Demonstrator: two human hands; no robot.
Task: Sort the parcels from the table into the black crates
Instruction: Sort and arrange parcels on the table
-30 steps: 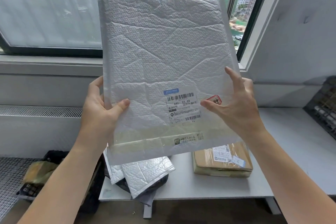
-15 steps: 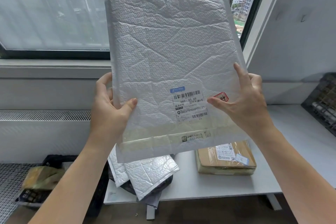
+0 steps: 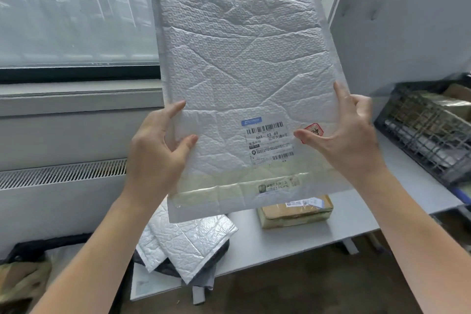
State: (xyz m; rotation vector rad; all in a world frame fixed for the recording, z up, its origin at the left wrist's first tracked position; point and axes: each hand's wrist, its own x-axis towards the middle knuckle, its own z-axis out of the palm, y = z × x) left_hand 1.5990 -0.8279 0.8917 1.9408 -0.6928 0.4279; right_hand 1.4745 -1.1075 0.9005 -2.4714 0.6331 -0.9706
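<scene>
both hands hold a white padded envelope (image 3: 244, 99) upright above the table (image 3: 293, 242)
left hand (image 3: 155, 153) and right hand (image 3: 349, 135) pinch its side edges, thumbs in front.

White hexagon-embossed mailer (image 3: 244, 71); brown box (image 3: 295, 214); black mesh crate (image 3: 428, 132); grey table (image 3: 280, 242)

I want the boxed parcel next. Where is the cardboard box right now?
Head view, right of centre: the cardboard box lies on the table, partly behind the held bubble mailer, right of the silver mailers.
</scene>
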